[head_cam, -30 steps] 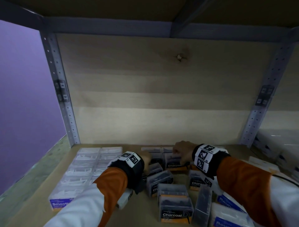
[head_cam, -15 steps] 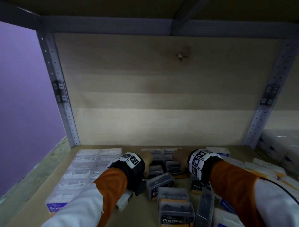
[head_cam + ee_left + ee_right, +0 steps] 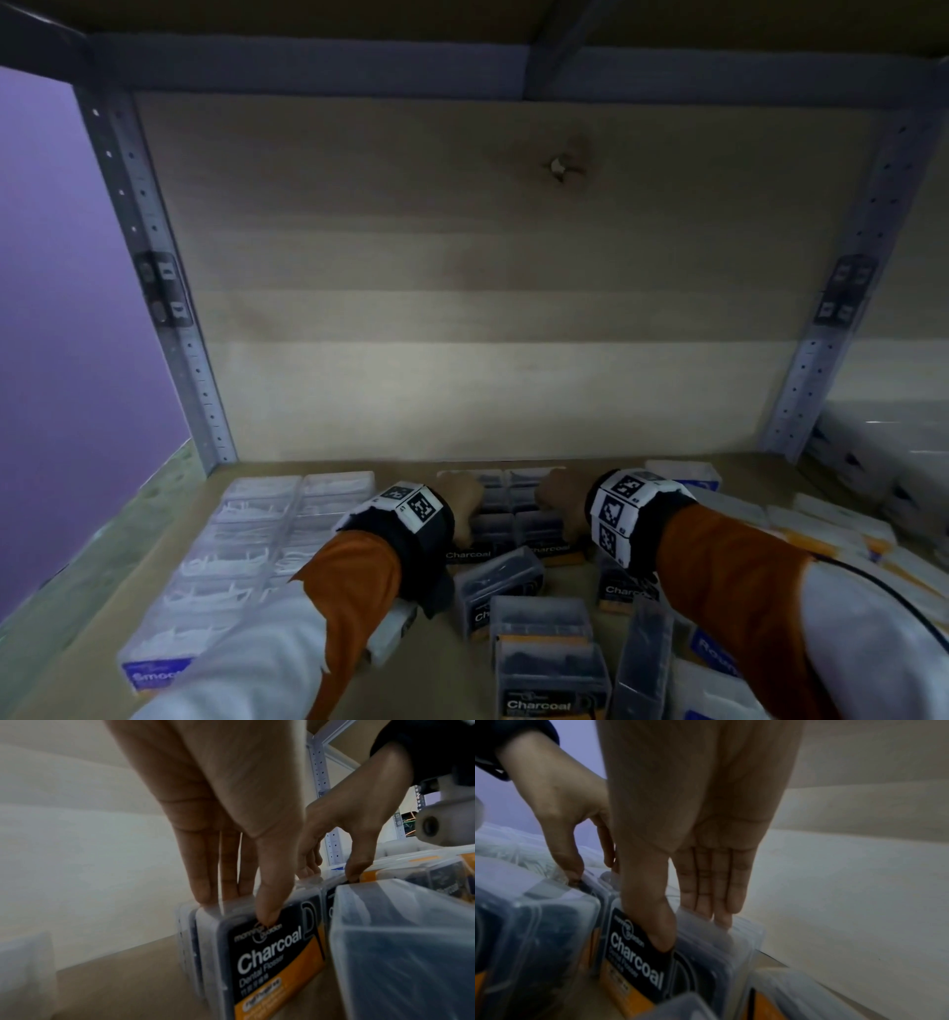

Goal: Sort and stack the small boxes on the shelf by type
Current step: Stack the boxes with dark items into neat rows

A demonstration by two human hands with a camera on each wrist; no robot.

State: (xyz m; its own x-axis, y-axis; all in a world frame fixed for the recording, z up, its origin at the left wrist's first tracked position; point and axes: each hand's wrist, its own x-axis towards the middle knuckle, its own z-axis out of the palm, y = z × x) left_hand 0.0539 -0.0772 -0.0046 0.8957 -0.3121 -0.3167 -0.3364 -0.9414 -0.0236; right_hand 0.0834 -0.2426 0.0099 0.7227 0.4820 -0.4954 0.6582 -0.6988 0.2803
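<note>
Two rows of upright dark Charcoal boxes stand side by side at the shelf's middle back. My left hand [image 3: 464, 506] pinches the left row [image 3: 488, 537]: in the left wrist view the left hand [image 3: 236, 908] has its thumb on the front Charcoal label [image 3: 270, 953] and its fingers behind the boxes. My right hand [image 3: 560, 496] pinches the right row [image 3: 547, 532] the same way; in the right wrist view the right hand [image 3: 693, 931] has its thumb on the front label [image 3: 639, 969] and its fingers on the back box.
Loose Charcoal boxes [image 3: 552, 668] lie in front of the rows, one clear box [image 3: 644, 663] on its edge. Rows of clear white Smooth boxes [image 3: 246, 555] fill the left. White Round boxes [image 3: 714, 652] and white-and-orange boxes [image 3: 832, 534] lie to the right. The wooden back panel [image 3: 513, 308] stands close behind.
My right hand has shifted a little left and toward me along the right row. The left hand has stayed on the left row.
</note>
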